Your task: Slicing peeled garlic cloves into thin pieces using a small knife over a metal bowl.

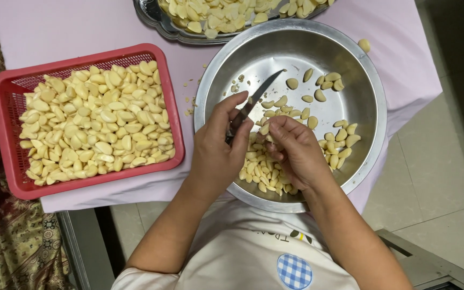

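Note:
My left hand point(218, 145) grips a small knife point(257, 96) by the handle, blade pointing up and right over a large steel bowl point(369, 80). My right hand point(296, 150) pinches a garlic clove point(265, 129) next to the blade. Both hands hover over the bowl's near-left side. Peeled garlic pieces point(326, 86) lie scattered in the bowl, with a heap under my right hand.
A red plastic basket point(6, 86) full of peeled garlic cloves sits to the left on a pale pink tabletop point(55, 27). A steel tray point(151, 19) with more cloves stands at the back. One loose clove point(364, 45) lies beside the bowl. Tiled floor is on the right.

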